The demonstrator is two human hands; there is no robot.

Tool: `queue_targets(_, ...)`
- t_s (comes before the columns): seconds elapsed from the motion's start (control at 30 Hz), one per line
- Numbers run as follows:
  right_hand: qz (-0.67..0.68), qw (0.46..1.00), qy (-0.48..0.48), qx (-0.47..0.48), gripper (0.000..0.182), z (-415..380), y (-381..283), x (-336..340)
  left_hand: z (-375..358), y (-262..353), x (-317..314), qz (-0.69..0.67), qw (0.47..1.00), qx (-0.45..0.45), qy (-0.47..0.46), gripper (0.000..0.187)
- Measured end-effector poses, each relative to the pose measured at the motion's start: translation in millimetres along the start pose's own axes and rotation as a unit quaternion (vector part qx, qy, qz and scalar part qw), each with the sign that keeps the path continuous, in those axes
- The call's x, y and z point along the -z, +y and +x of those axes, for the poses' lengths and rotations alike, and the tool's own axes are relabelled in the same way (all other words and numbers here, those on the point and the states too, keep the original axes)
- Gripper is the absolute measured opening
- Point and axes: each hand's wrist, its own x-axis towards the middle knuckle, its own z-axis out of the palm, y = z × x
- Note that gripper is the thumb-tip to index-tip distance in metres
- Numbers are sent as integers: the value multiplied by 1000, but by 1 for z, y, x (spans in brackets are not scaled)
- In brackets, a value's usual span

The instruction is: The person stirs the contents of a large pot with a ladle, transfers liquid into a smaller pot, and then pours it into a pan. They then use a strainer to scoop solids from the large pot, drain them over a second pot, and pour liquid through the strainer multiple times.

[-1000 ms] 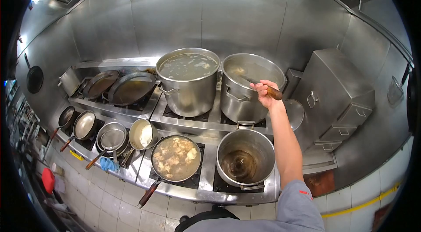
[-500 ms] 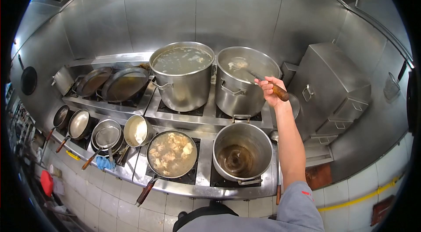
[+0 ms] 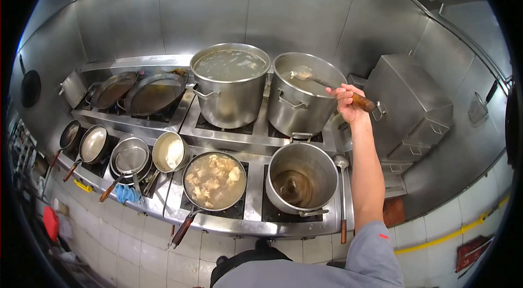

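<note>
My right hand (image 3: 348,102) is closed around the brown wooden handle of a ladle (image 3: 362,102), which slants down to the left over the rim of the right stockpot (image 3: 297,109). Its round head is inside that pot at the liquid, with something pale in it; whether the head has holes I cannot make out. Beside it stands another big stockpot (image 3: 231,104) full of cloudy liquid with pale bits. My left hand is out of view.
On the front burners are a pan of meat pieces in liquid (image 3: 215,182) and a deep pot (image 3: 302,179) with brown residue. A second ladle (image 3: 342,195) lies right of it. Saucepans (image 3: 170,152), a strainer (image 3: 131,158) and woks (image 3: 155,95) stand left. A steel cabinet (image 3: 411,105) stands right.
My right hand and the ladle have shifted slightly right. The ladle's head is still in the right stockpot. The whole view has moved a little with my head.
</note>
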Motion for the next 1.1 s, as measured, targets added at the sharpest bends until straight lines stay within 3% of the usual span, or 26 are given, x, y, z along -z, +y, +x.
queue_targets(0.07, 25, 1000, -1, 1, 51, -6, 10, -15, 0, -13, 4, 1, 1000, 11, -4, 47)
queue_targets(0.13, 20, 1000, -6, 8, 54, -9, 14, -24, -2, -15, 4, -49, 998, 23, 43, 34)
queue_targets(0.17, 10, 1000, -5, 11, 55, -12, 17, -30, 54, -83, 23, 61, 964, 258, 6, 23)
queue_targets(0.27, 3, 1000, 10, 22, 54, -23, 34, -53, 50, -84, 30, 6, 962, 271, 35, 22)
queue_targets(0.3, 8, 1000, 12, 23, 55, -27, 42, -62, 57, -128, 48, 269, 959, -8, -92, 27)
queue_targets(0.33, 9, 1000, 18, 22, 55, -31, 48, -70, 53, -122, 48, 269, 958, -3, -96, 27)
queue_targets(0.37, 2, 1000, 10, 22, 55, -35, 54, -76, 52, -105, 41, 63, 987, 148, -32, 24)
queue_targets(0.4, -3, 1000, 2, 19, 56, -40, 61, -82, 49, -88, 40, -146, 945, 291, 39, 22)
queue_targets(0.53, 25, 999, -21, -13, 55, -62, 103, -105, 45, -96, 65, -128, 969, 212, 21, 23)
queue_targets(0.6, 63, 994, -67, -53, 56, -73, 126, -106, 45, -93, 76, -66, 973, 220, -1, 27)
queue_targets(0.73, 59, 995, -59, -52, 57, -102, 188, -103, 47, -92, 99, -54, 966, 252, 8, 23)
queue_targets(1.1, 137, 987, 11, -88, 57, -150, 347, 24, 22, -93, 144, -80, 956, 277, 47, 18)
